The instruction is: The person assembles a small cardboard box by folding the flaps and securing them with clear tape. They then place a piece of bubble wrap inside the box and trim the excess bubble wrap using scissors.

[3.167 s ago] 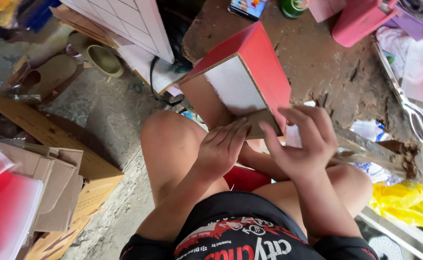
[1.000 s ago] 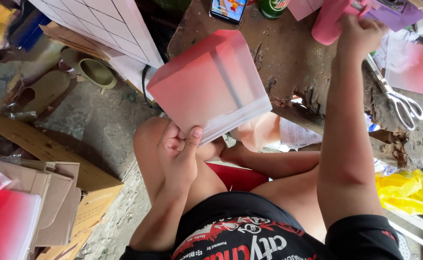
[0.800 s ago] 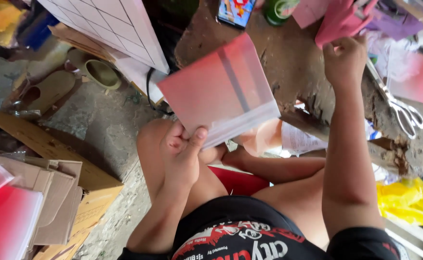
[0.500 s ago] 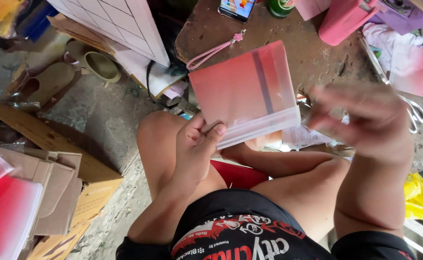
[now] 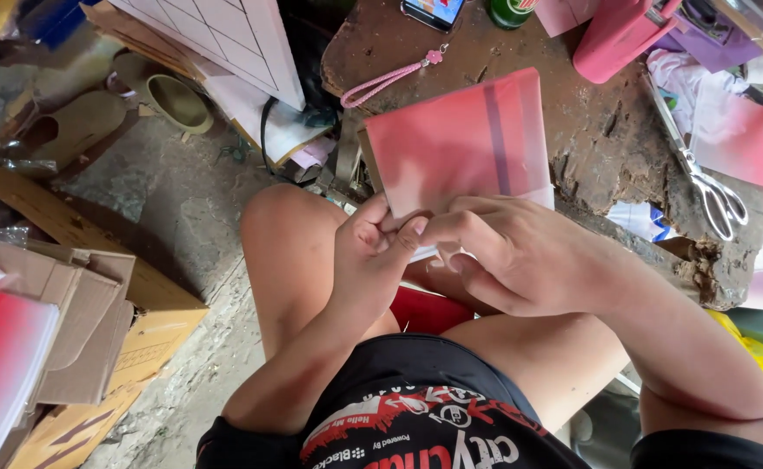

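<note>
Worn wooden table (image 5: 607, 148) | right hand (image 5: 512, 252) back, joining left hand (image 5: 373, 247) on red box (image 5: 460, 139)

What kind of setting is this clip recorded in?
Probably an informal home or backyard craft workspace: a worn wooden table with scissors, flattened cardboard stacked on a bare concrete floor, and a red-and-white box held in both hands.

Worn, cracked wooden table (image 5: 599, 148), far right. On it: scissors (image 5: 703, 165) at right, pink strap (image 5: 390, 76) far left, phone (image 5: 432, 12) and green can (image 5: 510, 10) at far edge, pink container (image 5: 616, 35).
</note>
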